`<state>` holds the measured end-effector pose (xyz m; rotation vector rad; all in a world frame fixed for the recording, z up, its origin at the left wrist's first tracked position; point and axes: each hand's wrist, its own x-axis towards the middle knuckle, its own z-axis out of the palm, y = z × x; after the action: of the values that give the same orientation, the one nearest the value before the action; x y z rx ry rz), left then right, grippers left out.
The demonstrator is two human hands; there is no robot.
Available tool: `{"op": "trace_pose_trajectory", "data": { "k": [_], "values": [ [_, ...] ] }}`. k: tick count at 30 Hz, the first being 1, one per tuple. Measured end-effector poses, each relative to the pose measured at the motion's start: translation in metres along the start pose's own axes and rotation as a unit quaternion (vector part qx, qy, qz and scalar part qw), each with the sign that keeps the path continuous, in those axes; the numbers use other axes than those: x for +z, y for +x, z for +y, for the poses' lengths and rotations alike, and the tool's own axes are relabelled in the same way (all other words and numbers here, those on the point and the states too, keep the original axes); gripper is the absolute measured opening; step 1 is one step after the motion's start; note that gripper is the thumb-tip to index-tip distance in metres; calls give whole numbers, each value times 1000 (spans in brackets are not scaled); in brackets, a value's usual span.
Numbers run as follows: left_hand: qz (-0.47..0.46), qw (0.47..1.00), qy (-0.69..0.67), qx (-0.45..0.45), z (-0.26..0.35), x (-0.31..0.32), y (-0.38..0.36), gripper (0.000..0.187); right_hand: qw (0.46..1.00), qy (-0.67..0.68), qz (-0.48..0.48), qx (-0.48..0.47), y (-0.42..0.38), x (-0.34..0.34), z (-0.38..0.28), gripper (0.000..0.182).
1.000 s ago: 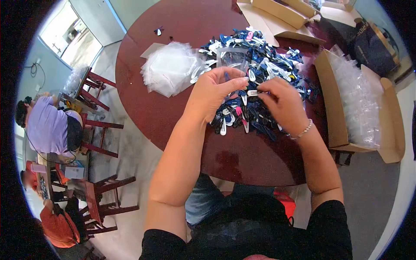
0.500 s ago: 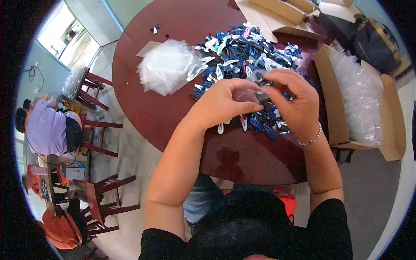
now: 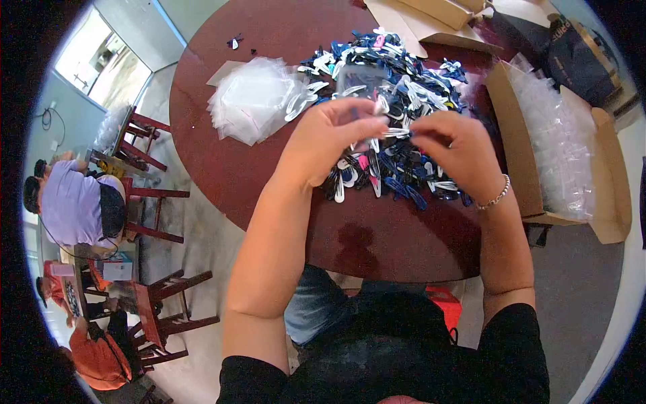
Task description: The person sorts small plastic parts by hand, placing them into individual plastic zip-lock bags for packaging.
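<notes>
A broad heap of snap hair clips (image 3: 377,50), mostly navy, black and white with a few pink ones, lies on the table under my hands. My left hand (image 3: 336,131) is closed on a clear plastic bag (image 3: 356,75), which sticks up beyond the fingers and is blurred. To its right, the fingertips of my right hand (image 3: 457,145) pinch the end of a white hair clip (image 3: 397,133). That clip spans the small gap between the two hands. The fingers partly hide what lies in the bag.
A stack of flat clear bags (image 3: 252,101) lies left of the heap on the dark red round table (image 3: 208,155). At right stands an open cardboard box (image 3: 518,141) full of clear packets (image 3: 562,148). Co-workers (image 3: 81,202) sit at far left near wooden stools.
My hands have moved apart from around the bag. The left has shifted slightly left and up with the bag, and the right now pinches a white hair clip.
</notes>
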<state>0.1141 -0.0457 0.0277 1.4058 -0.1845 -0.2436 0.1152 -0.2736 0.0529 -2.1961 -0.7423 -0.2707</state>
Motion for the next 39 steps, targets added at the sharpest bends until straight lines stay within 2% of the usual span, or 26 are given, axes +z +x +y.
{"op": "trace_pose_trajectory", "data": {
  "k": [1, 3, 5, 8, 12, 17, 18, 19, 21, 23, 25, 26, 28, 30, 32, 35, 36, 37, 39],
  "values": [
    [23, 999, -38, 4, -1, -1, 1, 27, 996, -48, -73, -14, 0, 1, 4, 18],
    [53, 998, -44, 3, 1, -3, 0, 26, 994, -52, -96, -22, -1, 6, 9, 20],
    [82, 995, -52, 2, 3, -3, 0, 25, 984, -91, -126, -82, -2, 12, 4, 20],
    [83, 995, -51, 1, 4, -2, 0, 24, 979, -150, -92, -103, -6, 23, 4, 21],
    [47, 998, -44, 6, 0, -1, 2, 24, 977, -164, -95, -102, -5, 27, 2, 20],
    [37, 999, -23, -2, -3, -4, 3, 27, 998, 37, 3, 50, 0, 16, 4, 13],
    [21, 1000, -3, 0, -2, -3, 3, 28, 993, 37, 25, 107, 2, 12, -1, 14],
    [4, 1000, 18, 2, -2, -2, 2, 29, 993, 36, 25, 105, 2, 13, -1, 14],
    [-12, 999, 44, 10, -1, 1, 0, 32, 975, 134, 171, 38, 1, 17, 0, 17],
    [-60, 994, 90, 32, -4, 7, -1, 33, 971, 148, 184, 17, -2, 17, -9, 16],
    [-78, 993, 79, 43, -12, 10, 0, 36, 989, 59, 128, -35, -2, 12, -20, 14],
    [-76, 995, 46, 36, -13, 12, 0, 36, 987, 48, 145, -46, 0, 12, -14, 15],
    [-74, 997, 14, 30, -10, 12, 0, 35, 979, 81, 182, 38, 1, 8, -10, 18],
    [-39, 998, 55, -7, 2, 8, -2, 33, 978, 69, 192, 51, 3, -2, 5, 17],
    [-27, 998, 53, -5, 6, 6, -2, 30, 991, 18, 101, 83, 2, -10, 13, 11],
    [51, 997, -47, -15, 6, 4, -1, 29, 994, -96, -49, -31, 2, -10, 24, 15],
    [50, 998, -47, -15, 6, 4, -1, 29, 990, -105, -85, -33, 1, -7, 24, 19],
    [53, 997, -54, -10, 5, 3, 0, 29, 990, -105, -84, -33, -1, -4, 21, 19],
    [55, 997, -61, -4, 4, 1, 1, 30, 972, -214, -95, -37, -3, 1, 13, 18]
  ]
}}
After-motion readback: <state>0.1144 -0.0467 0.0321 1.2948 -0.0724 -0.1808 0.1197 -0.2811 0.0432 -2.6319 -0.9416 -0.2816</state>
